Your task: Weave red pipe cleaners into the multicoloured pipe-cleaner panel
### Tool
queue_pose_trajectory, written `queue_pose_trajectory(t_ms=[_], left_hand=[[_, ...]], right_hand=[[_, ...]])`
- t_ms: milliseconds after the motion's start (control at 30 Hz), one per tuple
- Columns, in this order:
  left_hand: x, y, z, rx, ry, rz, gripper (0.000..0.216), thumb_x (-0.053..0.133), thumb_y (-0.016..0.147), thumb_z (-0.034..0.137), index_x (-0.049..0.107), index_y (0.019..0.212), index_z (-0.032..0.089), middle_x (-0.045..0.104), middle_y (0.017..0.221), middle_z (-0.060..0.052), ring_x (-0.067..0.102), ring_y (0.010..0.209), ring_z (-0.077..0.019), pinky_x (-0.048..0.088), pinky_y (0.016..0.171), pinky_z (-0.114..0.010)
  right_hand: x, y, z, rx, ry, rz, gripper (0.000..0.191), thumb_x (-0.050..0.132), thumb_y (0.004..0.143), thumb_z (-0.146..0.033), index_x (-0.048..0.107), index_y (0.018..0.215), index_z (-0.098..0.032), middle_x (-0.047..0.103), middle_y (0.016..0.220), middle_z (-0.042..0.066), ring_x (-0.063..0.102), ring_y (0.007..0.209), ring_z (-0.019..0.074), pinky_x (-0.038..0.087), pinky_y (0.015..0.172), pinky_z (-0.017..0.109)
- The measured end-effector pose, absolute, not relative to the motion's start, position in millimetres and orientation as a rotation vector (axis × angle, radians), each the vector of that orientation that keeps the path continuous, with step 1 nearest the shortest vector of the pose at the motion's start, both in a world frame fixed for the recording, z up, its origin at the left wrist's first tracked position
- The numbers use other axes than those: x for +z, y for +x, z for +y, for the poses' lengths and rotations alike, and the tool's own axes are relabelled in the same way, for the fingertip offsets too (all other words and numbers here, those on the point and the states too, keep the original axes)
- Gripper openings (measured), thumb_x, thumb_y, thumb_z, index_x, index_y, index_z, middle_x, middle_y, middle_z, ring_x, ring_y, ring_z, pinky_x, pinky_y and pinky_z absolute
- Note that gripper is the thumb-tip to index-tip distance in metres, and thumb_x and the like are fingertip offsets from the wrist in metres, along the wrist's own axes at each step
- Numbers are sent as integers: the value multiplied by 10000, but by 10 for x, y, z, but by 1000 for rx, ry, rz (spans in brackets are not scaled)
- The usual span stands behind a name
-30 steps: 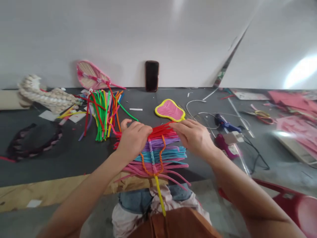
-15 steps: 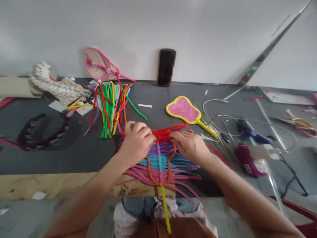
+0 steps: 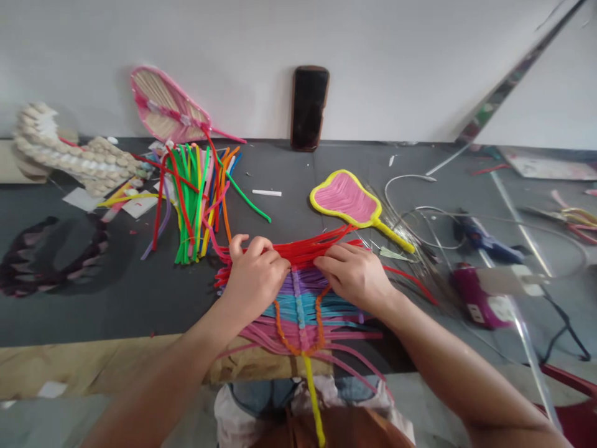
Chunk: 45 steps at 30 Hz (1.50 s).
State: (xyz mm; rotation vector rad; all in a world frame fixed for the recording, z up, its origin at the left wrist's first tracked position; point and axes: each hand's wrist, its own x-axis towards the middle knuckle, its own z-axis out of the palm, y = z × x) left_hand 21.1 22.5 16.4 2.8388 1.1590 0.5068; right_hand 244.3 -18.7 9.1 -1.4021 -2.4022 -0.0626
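A woven piece of pipe cleaners [image 3: 298, 305] lies at the table's near edge, with bands of red, purple, blue and pink, an orange outline and a yellow stem [image 3: 311, 398] hanging toward my lap. My left hand [image 3: 255, 277] is closed on the red strands [image 3: 303, 252] at the left of the centre. My right hand [image 3: 357, 274] pinches the same red strands at the right. Both hands sit close together at the top of the weave.
A loose bundle of coloured pipe cleaners [image 3: 198, 199] lies to the left. A finished pink and yellow fan [image 3: 347, 199] lies behind my right hand. A phone [image 3: 308, 109] leans on the wall. Glue guns [image 3: 480, 298] and wires [image 3: 420, 218] lie at the right. A dark braided ring [image 3: 51, 261] lies far left.
My hands have drawn closer together on the red strands. The view has shifted, so the table's things sit differently in frame.
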Motion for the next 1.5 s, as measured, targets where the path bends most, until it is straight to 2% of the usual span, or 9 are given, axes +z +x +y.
queue_pose_trajectory(t_ms=[167,367,667,833,933,1233,1500], left_hand=[[171,208,257,564,2866,1148,226,555,950,257,693,771,250,726,743,22,585,923,-250,202,975,-538],[82,125,420,471,2881,1059,215,515,934,327,719,881,285,737,834,-31,579,993,-325,202,971,-583],[29,83,484,471,2934,1007,206,515,900,338,711,874,280,738,832,-52,557,984,-345,230,937,-597],[127,155,333,451,2869,1143,213,525,912,289,703,798,262,727,788,-44,572,973,-309,201,975,-595],[185,211,242,454,2774,1248,219,547,905,254,702,751,251,718,748,-32,572,957,-275,210,987,-582],[112,201,208,493,2731,1222,235,546,863,84,658,710,222,700,716,-11,535,936,-232,250,953,-561],[128,218,188,446,2713,1250,210,568,873,103,661,720,212,705,713,-27,517,949,-253,248,923,-580]], right_hand=[[139,2364,-163,-40,-1515,-2456,262,455,961,-202,700,869,-215,667,802,17,547,749,136,351,663,275],[174,2319,-52,79,-1586,-2572,226,459,969,-260,679,995,-218,666,902,26,568,807,171,367,644,299],[283,2244,54,144,-1590,-2627,204,487,937,-218,674,1012,-191,653,1014,88,574,930,218,469,796,335],[331,2208,25,310,-1667,-2590,205,501,926,-189,681,1023,-181,682,996,83,605,928,194,458,820,304],[312,2203,-13,382,-1727,-2531,202,499,930,-183,685,1007,-188,694,1000,76,616,940,184,438,775,276],[251,2178,-49,327,-1769,-2505,176,517,924,-192,692,925,-213,699,880,39,616,855,173,381,685,268],[182,2215,-82,333,-1728,-2465,146,532,914,-178,677,910,-198,692,881,36,603,850,169,377,705,256]])
